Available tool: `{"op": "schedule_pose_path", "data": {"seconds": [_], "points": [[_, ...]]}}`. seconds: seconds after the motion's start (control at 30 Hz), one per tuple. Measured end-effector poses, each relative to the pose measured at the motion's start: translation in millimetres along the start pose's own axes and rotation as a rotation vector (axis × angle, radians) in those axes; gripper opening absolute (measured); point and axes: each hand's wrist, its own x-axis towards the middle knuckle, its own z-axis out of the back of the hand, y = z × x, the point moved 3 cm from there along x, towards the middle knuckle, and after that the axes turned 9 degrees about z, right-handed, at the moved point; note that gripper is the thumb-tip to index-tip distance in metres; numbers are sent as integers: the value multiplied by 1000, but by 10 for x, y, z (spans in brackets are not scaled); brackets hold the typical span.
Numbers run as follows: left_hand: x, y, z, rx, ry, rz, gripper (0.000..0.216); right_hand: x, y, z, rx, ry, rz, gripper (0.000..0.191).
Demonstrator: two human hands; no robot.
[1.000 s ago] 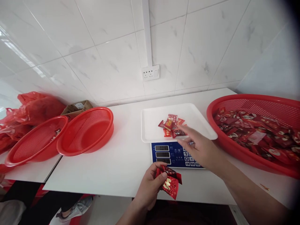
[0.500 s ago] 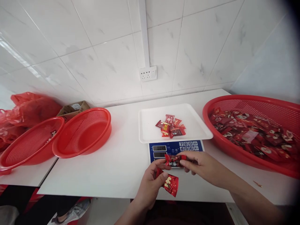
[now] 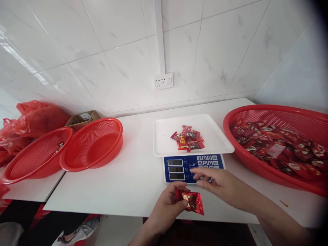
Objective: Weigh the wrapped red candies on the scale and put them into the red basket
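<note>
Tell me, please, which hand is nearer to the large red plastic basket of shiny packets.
Right. The right hand is near the blue electronic scale, left of the basket; the left hand, holding glossy red packaging, is farther left.

At lower centre, our left hand (image 3: 167,206) grips a red packet (image 3: 196,204), our open-fingered right hand (image 3: 222,186) near the scale (image 3: 189,163).

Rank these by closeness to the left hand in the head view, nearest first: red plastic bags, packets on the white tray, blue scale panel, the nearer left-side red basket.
From the left hand:
1. Blue scale panel, just beyond it.
2. Packets, on the white tray.
3. Nearer left-side red basket, left of the tray.
4. Red plastic bags, far left.
</note>
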Motion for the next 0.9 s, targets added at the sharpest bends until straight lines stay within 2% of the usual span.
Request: {"op": "schedule_pose_path", "data": {"seconds": [0.1, 0.3, 0.5, 0.73, 0.9], "points": [[28, -27, -23, 0, 13, -74, 44, -90, -21, -180, 127, 154, 35, 41], [71, -42, -41, 24, 5, -134, 47, -75, -15, -253, 251, 90, 26, 24], [31, -15, -8, 86, -1, -52, 36, -90, 12, -255, 352, 152, 35, 26], [-43, 9, -37, -24, 148, 96, 40, -196, 5, -278, 416, 317, 27, 20], [-27, -10, -45, -33, 122, 101, 39, -195, -38, -288, 478, 289, 14, 24]]}}
